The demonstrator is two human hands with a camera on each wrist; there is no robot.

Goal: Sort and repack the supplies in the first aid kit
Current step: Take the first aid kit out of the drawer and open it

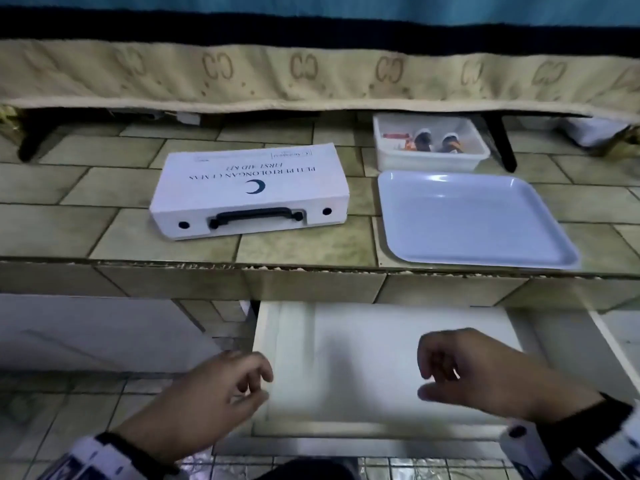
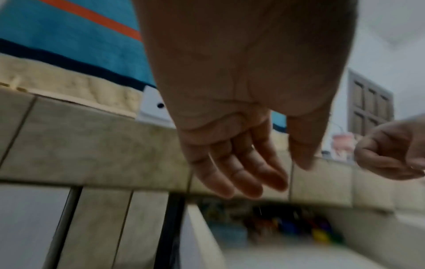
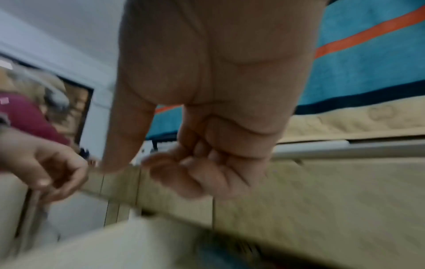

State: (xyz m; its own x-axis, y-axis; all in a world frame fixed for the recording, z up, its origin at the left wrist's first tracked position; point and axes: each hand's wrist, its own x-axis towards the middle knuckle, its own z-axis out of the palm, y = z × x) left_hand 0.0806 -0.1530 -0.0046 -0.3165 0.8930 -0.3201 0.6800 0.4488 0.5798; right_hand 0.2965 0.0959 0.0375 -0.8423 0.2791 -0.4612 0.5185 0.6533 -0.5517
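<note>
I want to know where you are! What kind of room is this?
Probably a room in a home, maybe a kitchen or utility corner. There is a tiled counter with a pulled-out white drawer below it, a patterned cloth edge hanging behind, and a white first aid kit lying shut on the tiles.

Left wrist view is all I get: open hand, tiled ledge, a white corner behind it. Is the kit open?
Observer: No. The first aid kit lies shut on the counter, handle toward the person.
Operator: Anywhere to sort onto?
Observer: A white tray sits right of the kit, with a white bin of small bottles behind it.
Operator: Where are the hands?
Observer: Over a pulled-out white drawer: left hand and right hand, neither holding anything.
</note>
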